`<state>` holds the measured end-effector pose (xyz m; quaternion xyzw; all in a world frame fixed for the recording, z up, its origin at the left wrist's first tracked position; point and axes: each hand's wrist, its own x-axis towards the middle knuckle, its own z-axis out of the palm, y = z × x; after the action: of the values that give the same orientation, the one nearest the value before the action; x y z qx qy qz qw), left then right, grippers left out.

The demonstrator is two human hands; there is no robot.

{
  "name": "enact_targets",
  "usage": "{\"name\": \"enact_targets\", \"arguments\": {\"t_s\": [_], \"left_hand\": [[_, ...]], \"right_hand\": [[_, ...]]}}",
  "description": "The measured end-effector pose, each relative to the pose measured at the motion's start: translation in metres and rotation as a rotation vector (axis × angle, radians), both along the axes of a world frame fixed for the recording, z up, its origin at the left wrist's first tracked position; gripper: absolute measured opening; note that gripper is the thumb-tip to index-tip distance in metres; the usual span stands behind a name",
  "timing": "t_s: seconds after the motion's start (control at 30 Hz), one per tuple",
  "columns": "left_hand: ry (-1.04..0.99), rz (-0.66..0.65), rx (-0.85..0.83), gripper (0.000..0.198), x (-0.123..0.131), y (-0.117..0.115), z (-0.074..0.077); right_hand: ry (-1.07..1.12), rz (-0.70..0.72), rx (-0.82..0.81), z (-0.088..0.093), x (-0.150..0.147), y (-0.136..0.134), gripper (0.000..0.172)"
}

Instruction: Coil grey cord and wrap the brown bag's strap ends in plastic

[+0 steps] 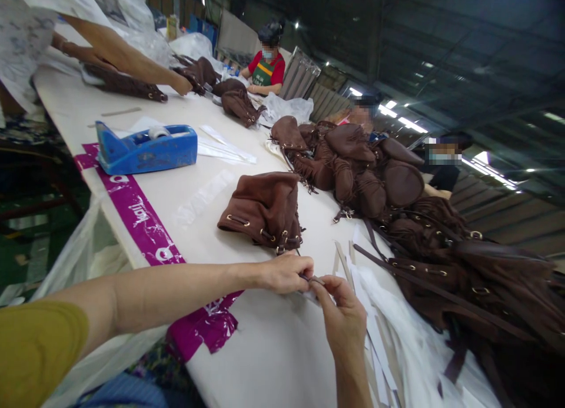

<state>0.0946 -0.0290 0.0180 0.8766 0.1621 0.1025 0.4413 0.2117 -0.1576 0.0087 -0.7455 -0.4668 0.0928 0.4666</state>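
Observation:
A brown drawstring bag with gold eyelets lies on the white table just beyond my hands. Its eyelet edge faces me. My left hand is closed, with a dark cord showing between its fingers. Close beside it, my right hand pinches a thin greyish-brown strip between thumb and forefinger. The two hands almost touch. The cord seems to run up toward the bag, but my fingers hide how it joins and whether cord and strip are one piece.
A blue tape dispenser stands at the left, near purple printed tape along the table edge. Several brown bags are heaped at the right. Paper strips lie beside my right hand. Another person's arm reaches in at upper left; other people work farther back.

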Motion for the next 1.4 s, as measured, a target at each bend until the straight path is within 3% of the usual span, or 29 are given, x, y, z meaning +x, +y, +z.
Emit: {"name": "enact_targets", "arguments": {"t_s": [0.17, 0.33, 0.57, 0.67, 0.83, 0.97, 1.13, 1.23, 1.4], "left_hand": [[0.0, 0.041, -0.082, 0.016, 0.003, 0.002, -0.003], [-0.011, 0.052, -0.129, 0.015, 0.006, 0.004, -0.003], [-0.017, 0.066, -0.046, 0.016, 0.003, -0.004, 0.008], [-0.017, 0.072, -0.024, 0.015, 0.002, -0.005, 0.008], [0.001, 0.034, -0.1, 0.013, 0.006, 0.001, -0.001], [0.0, -0.004, -0.156, 0.013, 0.01, 0.004, -0.006], [-0.026, -0.033, -0.11, 0.014, 0.009, 0.002, -0.006], [-0.015, -0.07, -0.168, 0.014, 0.009, 0.003, -0.005], [-0.024, -0.091, -0.205, 0.014, 0.009, 0.004, -0.008]], "right_hand": [[-0.021, -0.069, 0.038, 0.001, -0.003, -0.001, 0.021], [-0.092, 0.025, -0.054, 0.001, 0.006, -0.006, 0.024], [0.224, 0.009, -0.076, -0.002, 0.013, -0.01, 0.034], [0.054, 0.043, -0.124, 0.0, 0.011, -0.011, 0.026], [-0.37, 0.174, 0.075, 0.0, 0.007, -0.012, 0.01], [-0.608, 0.316, 0.201, -0.004, 0.008, -0.011, 0.018], [-0.686, 0.419, 0.196, -0.009, 0.012, -0.017, 0.027], [-0.697, 0.461, 0.154, -0.01, 0.012, -0.023, 0.029], [-0.711, 0.403, 0.136, -0.016, 0.009, -0.029, 0.022]]}}
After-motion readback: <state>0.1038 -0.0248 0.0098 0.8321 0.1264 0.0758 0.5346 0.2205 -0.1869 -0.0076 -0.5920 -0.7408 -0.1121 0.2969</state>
